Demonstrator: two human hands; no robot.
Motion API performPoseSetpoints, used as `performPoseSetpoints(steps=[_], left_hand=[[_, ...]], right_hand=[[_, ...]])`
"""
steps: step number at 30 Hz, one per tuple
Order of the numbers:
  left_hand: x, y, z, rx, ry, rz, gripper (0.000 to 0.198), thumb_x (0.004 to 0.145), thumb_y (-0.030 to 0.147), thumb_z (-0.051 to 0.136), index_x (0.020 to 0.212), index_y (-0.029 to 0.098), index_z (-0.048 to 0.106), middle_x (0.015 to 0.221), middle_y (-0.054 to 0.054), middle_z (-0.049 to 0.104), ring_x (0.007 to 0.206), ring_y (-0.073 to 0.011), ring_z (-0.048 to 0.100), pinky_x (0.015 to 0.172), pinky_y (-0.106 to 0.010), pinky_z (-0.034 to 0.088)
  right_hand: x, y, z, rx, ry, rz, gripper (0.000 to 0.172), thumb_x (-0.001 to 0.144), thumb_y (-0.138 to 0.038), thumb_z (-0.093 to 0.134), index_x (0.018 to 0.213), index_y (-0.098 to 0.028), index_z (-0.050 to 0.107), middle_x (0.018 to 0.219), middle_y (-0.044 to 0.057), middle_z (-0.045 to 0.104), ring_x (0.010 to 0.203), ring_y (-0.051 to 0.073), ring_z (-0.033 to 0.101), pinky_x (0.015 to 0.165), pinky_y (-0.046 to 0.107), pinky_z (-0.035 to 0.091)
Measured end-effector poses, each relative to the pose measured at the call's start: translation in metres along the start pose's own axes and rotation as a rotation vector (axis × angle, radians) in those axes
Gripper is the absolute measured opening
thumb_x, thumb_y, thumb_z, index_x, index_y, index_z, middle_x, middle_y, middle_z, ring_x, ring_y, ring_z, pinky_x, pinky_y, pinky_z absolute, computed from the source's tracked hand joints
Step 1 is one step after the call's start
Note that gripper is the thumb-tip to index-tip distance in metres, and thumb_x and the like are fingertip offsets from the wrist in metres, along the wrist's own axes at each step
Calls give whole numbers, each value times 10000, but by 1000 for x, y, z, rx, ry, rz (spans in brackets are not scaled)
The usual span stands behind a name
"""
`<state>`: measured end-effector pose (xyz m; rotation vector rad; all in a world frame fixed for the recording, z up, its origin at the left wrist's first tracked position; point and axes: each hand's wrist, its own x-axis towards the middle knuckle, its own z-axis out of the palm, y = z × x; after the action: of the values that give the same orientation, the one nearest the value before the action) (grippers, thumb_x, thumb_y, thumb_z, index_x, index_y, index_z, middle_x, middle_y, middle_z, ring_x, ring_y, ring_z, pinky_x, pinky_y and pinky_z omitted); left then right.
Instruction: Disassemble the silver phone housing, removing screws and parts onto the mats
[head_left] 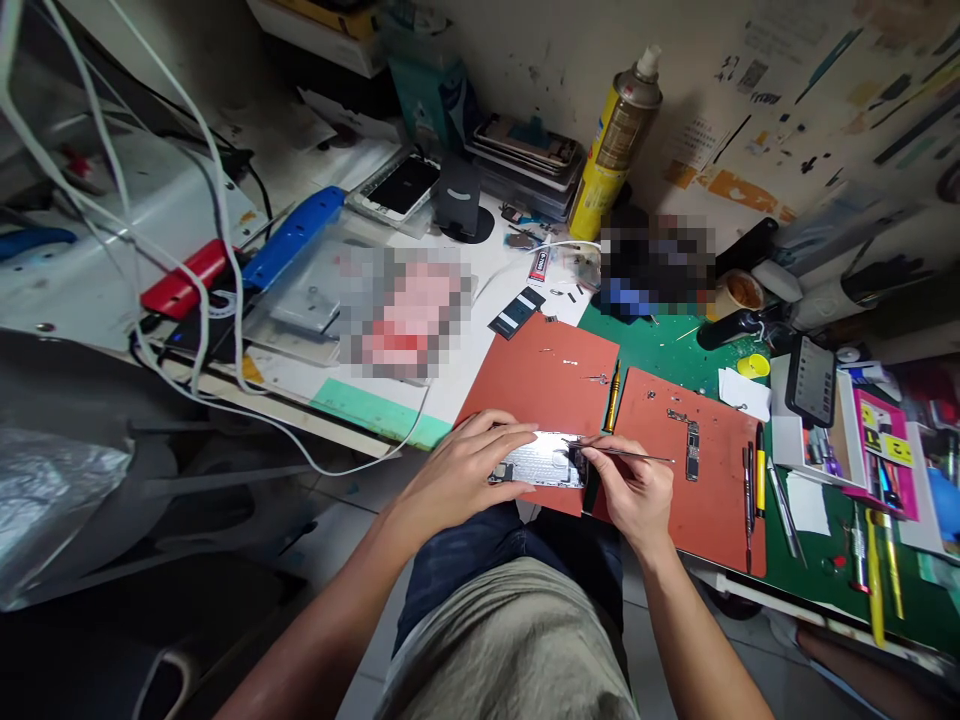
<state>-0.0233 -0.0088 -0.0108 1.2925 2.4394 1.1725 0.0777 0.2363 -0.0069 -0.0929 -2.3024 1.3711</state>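
My left hand [471,455] is closed round the left end of an opened phone panel [546,468], thumb on the near edge and fingers on the far one. The panel's bright silver metal side faces up. Between the thumb and fingers of my right hand [634,490] is a slim metal tool [651,458], its tip over the panel's right end. Whether the tip touches the panel I cannot tell. Under the panel lies a red-brown mat [536,385]. On a second red-brown mat [660,390] to the right rests a phone logic board [692,450].
A gold screwdriver [614,395] lies between the mats. Pens and slim tools [750,490] line the right mat's edge. A yellow spray can [615,140] stands at the back. White cables [217,250] hang at the left, one crossing the table's front edge.
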Motion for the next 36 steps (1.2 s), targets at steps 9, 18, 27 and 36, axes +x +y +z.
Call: performPoseSetpoints(steps=[9,18,27,36], left_hand=[[-1,0,-1,7,5,16,619,918,296,850,1474,229,586,1362,-123,694,1283,-292,623,1046,-514,592],[-1,-1,0,19,11,37,661,895,278,872,1482,233,569,1384,-121,693,1275,-293,627,1034,-515,602],[-1,-2,1,34,12,35,665,882,278,882,1471,234,577,1371,-125,696,1257,-302,635,1006,-504,605],[-1,-3,0,28,-14,19,668,890,284,876,1478,236,565,1379,-130,689,1266,-304,626,1013,-518,601]], right_hand=[[50,-12,-14,-161,82,-77,54,996,-273,757,967,-255,799,958,9,831,843,187,810,778,308,660],[109,29,-3,-235,121,-103,203,996,-398,739,876,-235,742,963,24,824,742,163,749,671,294,569],[118,38,-2,-261,176,-108,243,981,-389,728,801,-228,696,931,32,815,664,138,677,621,281,504],[116,40,-2,-224,160,10,204,972,-401,715,894,-216,747,992,55,816,775,178,757,716,311,596]])
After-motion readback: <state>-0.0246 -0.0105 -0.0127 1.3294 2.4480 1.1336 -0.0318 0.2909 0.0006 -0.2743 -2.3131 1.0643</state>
